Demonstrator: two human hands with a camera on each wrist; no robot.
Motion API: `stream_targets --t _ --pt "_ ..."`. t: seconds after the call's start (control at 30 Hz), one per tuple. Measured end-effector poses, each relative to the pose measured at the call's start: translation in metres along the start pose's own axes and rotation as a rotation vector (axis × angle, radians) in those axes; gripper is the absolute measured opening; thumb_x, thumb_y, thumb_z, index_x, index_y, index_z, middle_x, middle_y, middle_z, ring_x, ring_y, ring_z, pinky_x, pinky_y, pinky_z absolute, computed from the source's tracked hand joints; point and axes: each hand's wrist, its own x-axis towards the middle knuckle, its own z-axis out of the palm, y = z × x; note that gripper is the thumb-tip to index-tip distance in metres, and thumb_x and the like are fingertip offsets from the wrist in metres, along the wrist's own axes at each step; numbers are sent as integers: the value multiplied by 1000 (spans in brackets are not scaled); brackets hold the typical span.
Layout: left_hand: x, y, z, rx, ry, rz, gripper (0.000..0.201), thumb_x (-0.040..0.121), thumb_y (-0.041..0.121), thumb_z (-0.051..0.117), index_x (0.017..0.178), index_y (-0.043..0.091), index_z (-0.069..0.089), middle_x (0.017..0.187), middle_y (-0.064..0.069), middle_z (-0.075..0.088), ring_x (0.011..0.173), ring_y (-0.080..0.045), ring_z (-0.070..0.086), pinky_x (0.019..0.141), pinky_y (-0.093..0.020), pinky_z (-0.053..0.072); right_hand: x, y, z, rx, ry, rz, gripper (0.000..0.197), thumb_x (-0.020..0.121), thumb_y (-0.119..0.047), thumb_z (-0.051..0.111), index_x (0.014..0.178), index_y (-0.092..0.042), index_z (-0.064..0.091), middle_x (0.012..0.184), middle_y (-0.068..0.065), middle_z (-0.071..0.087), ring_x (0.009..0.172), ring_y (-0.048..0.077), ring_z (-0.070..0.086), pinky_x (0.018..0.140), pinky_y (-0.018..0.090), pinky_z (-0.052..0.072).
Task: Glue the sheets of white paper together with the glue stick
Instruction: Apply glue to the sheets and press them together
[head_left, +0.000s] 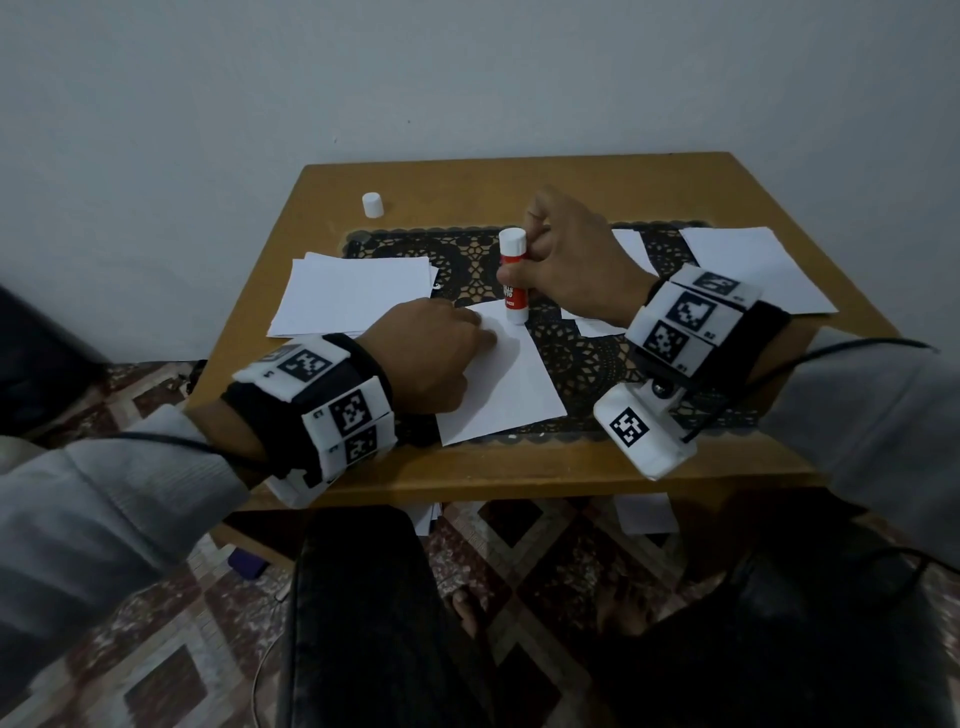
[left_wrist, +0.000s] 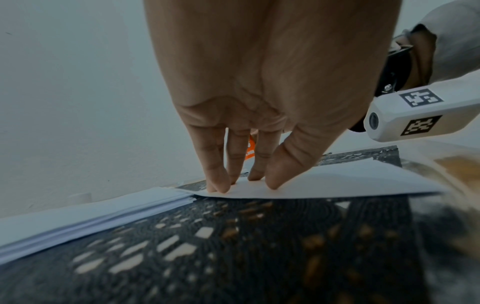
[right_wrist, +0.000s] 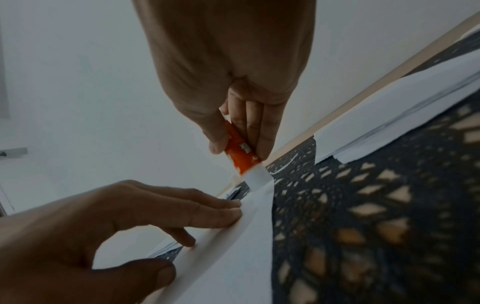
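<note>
A stack of white sheets (head_left: 353, 296) lay at the left of the tabletop (head_left: 519, 467), a white cap (head_left: 372, 204) standing beyond it. Your left hand (head_left: 426, 358) pressed straight fingertips (left_wrist: 221, 185) on the middle sheet (head_left: 509, 384). Your right hand (head_left: 571, 260) gripped the red-and-white glue stick (head_left: 513, 278), tip down on that sheet's far edge; its label was too blurred to read.
</note>
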Motion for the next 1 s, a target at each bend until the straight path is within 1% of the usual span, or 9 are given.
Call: stream_targets --t 0.1,0.2,0.27,0.47,0.6,0.73,0.87,0.9,1.0 --pt "0 -1 0 -4 -1 3 56 83 20 54 139 19 46 135 -7 52 120 -26 50 97 -38 46 3 1 2 21 37 5 38 75 -16 80 89 -14 45 80 8 67 77 27 67 75 47 57" --pt "1 0 0 -2 -7 6 56 84 21 53 140 19 45 135 -6 51 119 -25 50 97 -38 46 4 0 3 90 8 0 41 78 -12 78 101 -13 44 85 5 70 78 17 70 76 38 59" --pt "1 0 0 -4 -10 4 56 85 21 54 140 20 45 136 -6 51 120 -25 49 98 -37 46 4 0 4 81 -11 -6 40 79 -11 77 102 -13 45 86 2 71 79 13 70 78 36 59" --pt "1 0 -1 7 -10 6 55 83 20 53 138 19 47 134 -7 52 119 -26 50 96 -40 46 7 4 7 -7 -9 -8 42 74 -16 81 94 -13 44 85 10 70 81 25 68 79 45 56" --pt "0 1 -1 12 -12 0 56 83 19 52 139 19 46 135 -7 51 120 -27 49 97 -41 46 5 5 7 -18 4 -27 42 74 -17 80 91 -14 42 82 11 68 79 25 67 78 46 55" --pt "0 1 -1 13 -16 -4 56 83 20 52 139 19 45 135 -7 52 120 -27 49 97 -41 46 -2 7 3 38 -47 -49 38 77 -14 78 100 -11 49 87 4 70 80 19 70 78 44 58" --pt "0 1 -1 6 -13 -10 55 83 20 52 138 19 47 134 -7 52 118 -26 49 96 -41 46 -13 6 -3 -10 -84 -78 24 77 -15 77 92 -12 58 66 -19 64 66 6 60 79 43 56" --pt "0 1 -1 5 -14 -10 55 83 20 52 138 19 47 134 -7 52 118 -27 49 96 -41 46 -17 4 -4 -21 -93 -86 23 77 -16 76 91 -13 59 66 -19 64 66 6 60 79 42 55" --pt "-1 2 -1 3 -15 -10 55 84 20 51 139 19 46 135 -7 51 119 -26 49 97 -41 46 -34 -1 -10 -60 -126 -105 23 78 -18 76 92 -14 59 72 -10 65 68 7 61 78 41 54"
